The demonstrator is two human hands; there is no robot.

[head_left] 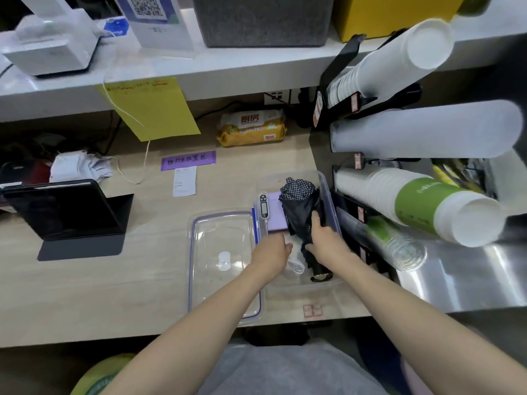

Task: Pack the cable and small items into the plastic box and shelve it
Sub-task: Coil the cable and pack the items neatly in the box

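Note:
A clear plastic box (332,201) stands on the wooden counter, right of centre. Inside lie a folded dark umbrella (299,206), a purple flat item (275,215), a white digital thermometer (263,208) and a white cable (296,265). My right hand (325,238) is inside the box and grips the umbrella's middle. My left hand (272,252) reaches over the box's left rim beside the cable, fingers curled; what it holds is hidden. The box's clear lid (224,263) with a blue seal lies flat to the left, touching the box.
Cup dispensers (427,132) with stacked white and green cups jut out close on the right. A tablet on a stand (65,212) sits at left. A pack of wipes (252,128) lies at the back under a white shelf (199,72). A steel surface (470,269) adjoins the counter.

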